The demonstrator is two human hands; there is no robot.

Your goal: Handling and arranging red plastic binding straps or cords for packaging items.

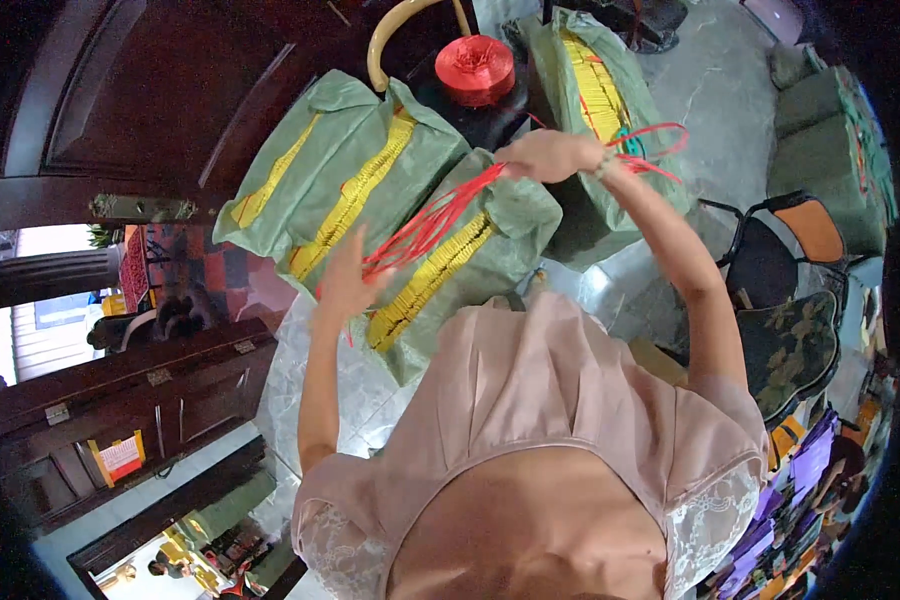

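A bundle of red plastic twine (435, 228) runs slantwise between my hands, above green woven sacks. My right hand (550, 155) is closed around its upper end, with loose loops trailing out to the right past the wrist. At the lower end is my left hand (348, 280), holding the strands between thumb and palm; one finger points upward and the others are partly hidden. Beneath the twine lies a green sack (520, 215) with yellow banded packs showing through its opening. Another green sack (345, 140), also showing yellow packs, lies to its left.
A red twine spool (475, 70) sits on a dark seat beyond the sacks, near a curved wooden armrest (395, 35). Another filled sack (595, 90) stands at the far right. A chair (770, 250) and more green sacks (820, 150) are farther right; a dark wooden door (160, 90) is left.
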